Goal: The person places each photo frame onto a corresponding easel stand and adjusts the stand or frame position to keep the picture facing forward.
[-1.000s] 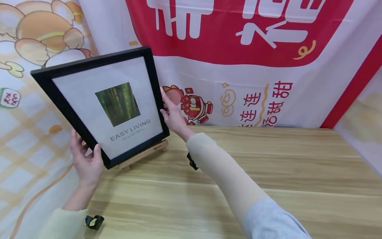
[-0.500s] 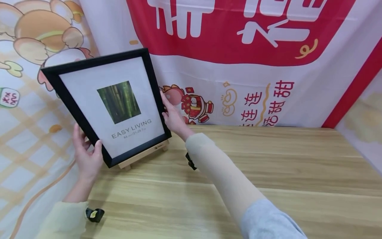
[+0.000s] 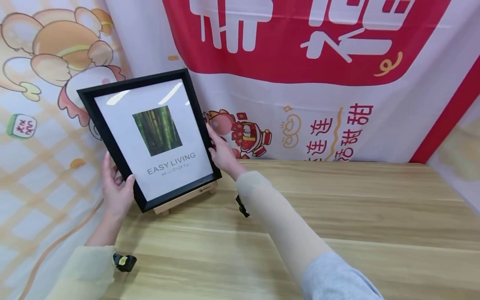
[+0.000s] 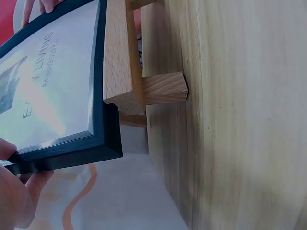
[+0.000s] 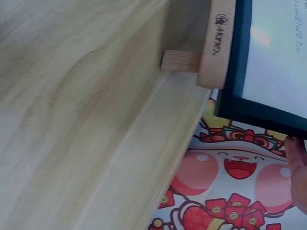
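Note:
A black picture frame (image 3: 150, 204) with a bamboo print and the words EASY LIVING leans on a small wooden easel (image 3: 187, 199). Its lower edge rests on the easel's ledge, seen close in the left wrist view as a wooden bar (image 4: 118, 57). My left hand (image 3: 117, 193) grips the frame's left side near the bottom, thumb in front and fingers behind. On the opposite side, my right hand (image 3: 224, 156) holds the lower right edge. Only part of this hand (image 5: 298, 175) shows in the right wrist view. Most of the easel is hidden behind the frame.
The easel stands on a wood-grain table (image 3: 300, 250), near its back left corner. A red and white printed cloth (image 3: 300, 96) hangs right behind the table. A checked cartoon cloth (image 3: 41, 179) hangs along the left side.
The frame's top has tipped back and its upper left corner has swung right, with the bottom still on the easel. Both hands keep hold. Bright reflections now show on the glass.

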The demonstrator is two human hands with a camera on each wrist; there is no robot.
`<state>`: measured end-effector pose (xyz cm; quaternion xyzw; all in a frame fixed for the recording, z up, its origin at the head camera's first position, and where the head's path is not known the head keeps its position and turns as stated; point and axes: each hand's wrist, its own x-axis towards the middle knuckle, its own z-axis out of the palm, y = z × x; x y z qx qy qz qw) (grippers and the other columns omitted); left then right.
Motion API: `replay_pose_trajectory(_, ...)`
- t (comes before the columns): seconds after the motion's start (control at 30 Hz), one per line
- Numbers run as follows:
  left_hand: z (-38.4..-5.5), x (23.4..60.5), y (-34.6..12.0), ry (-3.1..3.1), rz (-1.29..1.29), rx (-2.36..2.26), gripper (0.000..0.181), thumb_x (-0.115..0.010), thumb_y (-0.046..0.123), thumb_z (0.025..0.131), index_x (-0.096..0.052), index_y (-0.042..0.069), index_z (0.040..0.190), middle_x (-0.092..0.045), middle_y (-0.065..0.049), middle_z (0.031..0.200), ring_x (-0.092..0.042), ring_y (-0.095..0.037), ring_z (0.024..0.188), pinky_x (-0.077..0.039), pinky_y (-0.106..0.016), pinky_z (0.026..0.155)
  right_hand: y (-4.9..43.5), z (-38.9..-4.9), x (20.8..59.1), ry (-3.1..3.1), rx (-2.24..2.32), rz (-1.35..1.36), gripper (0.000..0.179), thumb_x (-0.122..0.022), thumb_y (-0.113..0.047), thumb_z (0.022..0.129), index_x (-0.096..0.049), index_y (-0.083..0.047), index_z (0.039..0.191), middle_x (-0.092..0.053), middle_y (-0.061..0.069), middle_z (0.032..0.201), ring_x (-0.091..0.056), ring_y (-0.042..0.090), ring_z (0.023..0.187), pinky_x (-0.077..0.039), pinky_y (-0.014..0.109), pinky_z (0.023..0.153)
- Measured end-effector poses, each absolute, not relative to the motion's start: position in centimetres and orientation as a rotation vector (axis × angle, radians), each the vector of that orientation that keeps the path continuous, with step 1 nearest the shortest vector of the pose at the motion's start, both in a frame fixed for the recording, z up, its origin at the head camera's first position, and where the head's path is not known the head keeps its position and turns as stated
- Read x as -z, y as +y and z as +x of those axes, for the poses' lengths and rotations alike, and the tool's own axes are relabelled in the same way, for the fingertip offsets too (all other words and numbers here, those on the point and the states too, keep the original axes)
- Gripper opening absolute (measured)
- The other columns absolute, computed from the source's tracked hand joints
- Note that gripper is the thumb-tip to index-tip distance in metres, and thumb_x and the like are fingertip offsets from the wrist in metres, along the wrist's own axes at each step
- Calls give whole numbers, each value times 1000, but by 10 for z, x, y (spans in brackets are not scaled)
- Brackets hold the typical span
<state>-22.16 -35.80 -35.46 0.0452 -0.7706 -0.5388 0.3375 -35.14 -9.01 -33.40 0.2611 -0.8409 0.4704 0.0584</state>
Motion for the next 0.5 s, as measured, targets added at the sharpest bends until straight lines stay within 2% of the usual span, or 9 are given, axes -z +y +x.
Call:
replay_pose_trajectory(0.13,-224,353,-359,-2046,169,1422,86,-51,-8,93,-13,40,154,-42,-15,143,-48,-21,118,-47,-21,94,-86,-352,345,-2597,-1393,801,80,-53,-2,99,-9,-36,156,-25,-4,158,-41,19,134,-41,32,105)
replay_pose_trajectory(0.27,-226,354,-359,-2044,177,1402,85,-51,-7,94,-13,37,155,-43,-16,142,-49,-22,117,-46,-26,95,-83,-351,352,-2589,-1402,824,80,-53,-1,98,-10,-34,157,-24,-4,158,-36,18,137,-35,32,109)
replay_pose_trajectory(0.4,-227,359,-357,-2002,190,1403,77,-50,-4,95,-18,31,155,-43,-15,139,-49,-21,115,-45,-26,95,-80,-347,358,-2570,-1498,806,76,-54,-6,99,-13,-37,156,-32,2,155,-38,18,135,-38,35,107)
replay_pose_trajectory(0.5,-223,369,-353,-1969,205,1453,72,-48,-4,96,-20,27,154,-39,-13,142,-45,-21,118,-42,-27,99,-78,-343,367,-2572,-1581,799,72,-54,-14,100,-14,-38,156,-36,4,153,-39,17,135,-42,34,104)
